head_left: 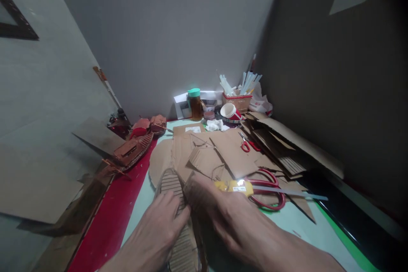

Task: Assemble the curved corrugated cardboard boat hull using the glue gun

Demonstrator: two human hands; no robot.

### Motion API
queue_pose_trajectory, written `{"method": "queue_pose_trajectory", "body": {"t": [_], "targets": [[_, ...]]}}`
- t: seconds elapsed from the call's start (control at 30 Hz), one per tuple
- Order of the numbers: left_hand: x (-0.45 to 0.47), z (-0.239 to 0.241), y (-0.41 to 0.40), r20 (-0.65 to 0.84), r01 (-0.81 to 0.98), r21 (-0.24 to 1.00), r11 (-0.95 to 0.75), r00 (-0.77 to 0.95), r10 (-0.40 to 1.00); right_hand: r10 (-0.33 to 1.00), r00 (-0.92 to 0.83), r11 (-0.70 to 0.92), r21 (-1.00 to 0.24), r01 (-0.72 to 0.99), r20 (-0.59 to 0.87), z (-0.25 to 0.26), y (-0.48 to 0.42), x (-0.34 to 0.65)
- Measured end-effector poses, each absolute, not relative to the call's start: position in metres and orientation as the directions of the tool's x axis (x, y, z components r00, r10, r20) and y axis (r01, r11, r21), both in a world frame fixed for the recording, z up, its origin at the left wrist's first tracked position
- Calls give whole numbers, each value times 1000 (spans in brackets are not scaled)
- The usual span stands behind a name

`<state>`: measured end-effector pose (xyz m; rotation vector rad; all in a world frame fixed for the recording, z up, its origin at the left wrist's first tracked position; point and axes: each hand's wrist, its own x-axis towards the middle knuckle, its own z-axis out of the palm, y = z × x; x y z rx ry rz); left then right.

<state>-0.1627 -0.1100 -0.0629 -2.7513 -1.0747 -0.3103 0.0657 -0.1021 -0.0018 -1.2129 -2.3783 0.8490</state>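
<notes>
Head view: both hands work at the near edge of the bench (318,233). The left hand (156,229) lies flat on a corrugated strip (178,221), fingers (174,206) together and extended, pressing its ribbed face; the strip runs from the near edge toward the middle of the bench. The right hand (223,212) rests just right of it, fingers (197,187) curled over a folded cardboard piece (191,187) that touches the strip; whether they pinch it or only press on it cannot be told. Just beyond the right hand lies a yellow cutter (234,186), touching the large red scissors (270,191), whose blades point right. Farther off, flat cardboard sheets (229,148) cover the middle of the bench, with small red scissors (247,143) lying on them. At the right, stacked cardboard (287,153) lies against the dark wall. At the far edge stand a jar (195,104) with a green lid, a red cup (230,111) tipped on its side, and a box of sticks (240,93). On the left, model boats (134,148) sit on a red surface (108,221), well apart from the hands.
</notes>
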Motion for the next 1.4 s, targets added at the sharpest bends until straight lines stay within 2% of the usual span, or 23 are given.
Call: {"method": "queue_pose_trajectory", "body": {"t": [0.23, 0.4, 0.57, 0.77, 0.83, 1.07, 1.23, 1.4], "targets": [[-161, -58, -111, 259, 657, -114, -746, 744, 616, 774, -625, 482, -548, 683, -98, 9, -103, 60], [-158, -53, -116, 233, 647, -85, -758, 753, 616, 751, -634, 501, -467, 729, -184, 18, -105, 59], [-155, -49, -123, 200, 644, -12, -765, 751, 629, 731, -661, 564, -394, 726, -172, 14, -107, 57], [-157, -47, -122, 160, 557, 52, -829, 815, 557, 715, -687, 623, -325, 712, -134, 1, -105, 51], [-158, -51, -120, 187, 513, 40, -857, 839, 511, 709, -693, 635, -308, 709, -134, 1, -105, 50], [-155, -75, -108, 437, 424, -85, -902, 829, 349, 707, -695, 634, -316, 706, -134, 3, -103, 53], [-153, -77, -107, 463, 412, -50, -910, 817, 344, 701, -698, 633, -322, 704, -147, 12, -105, 55], [-156, -80, -111, 456, 385, 37, -922, 815, 358, 713, -693, 629, -342, 698, -104, 6, -108, 59]]}}
